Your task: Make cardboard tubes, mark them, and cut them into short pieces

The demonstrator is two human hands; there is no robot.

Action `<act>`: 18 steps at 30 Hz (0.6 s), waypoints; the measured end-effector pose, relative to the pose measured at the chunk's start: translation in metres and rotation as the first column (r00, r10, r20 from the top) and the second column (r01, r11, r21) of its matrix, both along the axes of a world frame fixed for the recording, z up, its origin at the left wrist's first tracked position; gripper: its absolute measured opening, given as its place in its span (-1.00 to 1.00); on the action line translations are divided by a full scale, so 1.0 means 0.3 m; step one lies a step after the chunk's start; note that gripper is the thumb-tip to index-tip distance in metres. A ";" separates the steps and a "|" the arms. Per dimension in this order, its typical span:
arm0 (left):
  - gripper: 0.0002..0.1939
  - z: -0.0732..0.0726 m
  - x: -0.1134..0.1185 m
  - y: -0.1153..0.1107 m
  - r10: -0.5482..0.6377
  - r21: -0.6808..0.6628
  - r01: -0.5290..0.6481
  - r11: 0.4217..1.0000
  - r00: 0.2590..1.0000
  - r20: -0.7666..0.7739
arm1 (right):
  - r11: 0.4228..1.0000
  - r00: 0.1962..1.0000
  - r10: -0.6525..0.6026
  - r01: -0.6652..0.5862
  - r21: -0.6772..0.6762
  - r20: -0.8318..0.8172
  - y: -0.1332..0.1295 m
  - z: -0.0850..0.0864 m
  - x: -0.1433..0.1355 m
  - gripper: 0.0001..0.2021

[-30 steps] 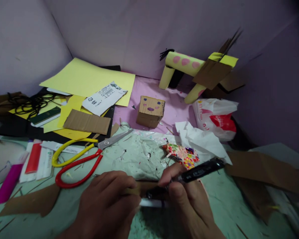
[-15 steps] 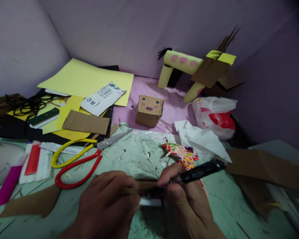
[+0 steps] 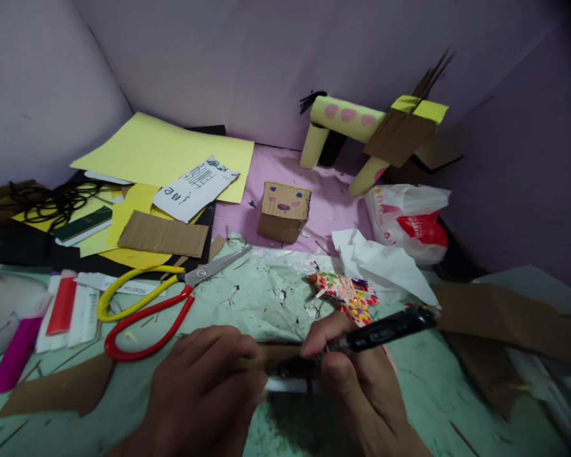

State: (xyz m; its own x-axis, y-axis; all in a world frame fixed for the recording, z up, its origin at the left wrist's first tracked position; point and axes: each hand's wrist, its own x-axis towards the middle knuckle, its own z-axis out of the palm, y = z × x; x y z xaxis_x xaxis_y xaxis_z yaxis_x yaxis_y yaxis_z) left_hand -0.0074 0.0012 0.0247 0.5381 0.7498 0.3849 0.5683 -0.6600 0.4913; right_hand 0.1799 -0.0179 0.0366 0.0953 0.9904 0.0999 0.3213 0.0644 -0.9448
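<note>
My right hand (image 3: 356,381) is closed around a black marker (image 3: 390,330), whose body points up to the right. A black part at its lower left end lies over a strip of brown cardboard (image 3: 280,355). My left hand (image 3: 209,387) has its fingers curled on the left part of that cardboard. Something white (image 3: 290,384) shows just below the strip, between my hands. Beyond them stands a small cardboard box (image 3: 284,212) with a drawn face. Scissors (image 3: 202,274) with yellow and red handles lie open to the left.
A yellow animal figure (image 3: 347,117) stands at the back right, near a plastic bag (image 3: 404,219) and white paper (image 3: 380,263). A flower-patterned glue gun (image 3: 342,293) lies beyond my right hand. Yellow sheets (image 3: 171,152), black cord (image 3: 52,200) and red and magenta tubes (image 3: 16,355) are at left.
The view has shifted very slightly. Both hands keep almost the same pose, and the marker has tilted only a little.
</note>
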 end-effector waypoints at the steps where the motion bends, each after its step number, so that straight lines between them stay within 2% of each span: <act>1: -0.81 0.000 -0.001 -0.001 -0.001 -0.007 0.001 1.000 1.000 -0.009 | 1.000 1.000 0.007 -0.007 -0.003 -0.007 0.001 0.000 -0.001 -0.65; 6: -0.79 0.003 -0.006 -0.005 -0.036 -0.025 0.036 0.999 0.999 0.001 | 1.000 0.998 0.011 -0.012 -0.012 -0.058 -0.004 -0.003 -0.008 -0.68; 10: -0.81 0.007 0.009 0.000 0.012 0.020 -0.012 1.000 1.000 0.026 | 0.996 0.989 -0.087 0.087 -0.004 -0.122 -0.009 0.006 -0.008 -0.67; 13: -0.82 0.005 0.021 0.004 0.045 0.067 -0.048 0.997 0.998 0.044 | 0.988 0.966 -0.126 0.144 0.063 -0.228 -0.004 0.022 0.000 -0.73; 15: -0.84 -0.005 0.022 0.004 0.058 0.089 -0.062 0.994 0.997 0.041 | 0.978 0.947 -0.139 0.178 0.112 -0.291 -0.004 0.030 0.011 -0.77; 18: -0.89 -0.028 0.016 0.005 0.073 0.164 -0.076 0.984 0.997 0.025 | 0.965 0.937 -0.186 0.231 0.127 -0.296 -0.017 0.031 0.035 -0.79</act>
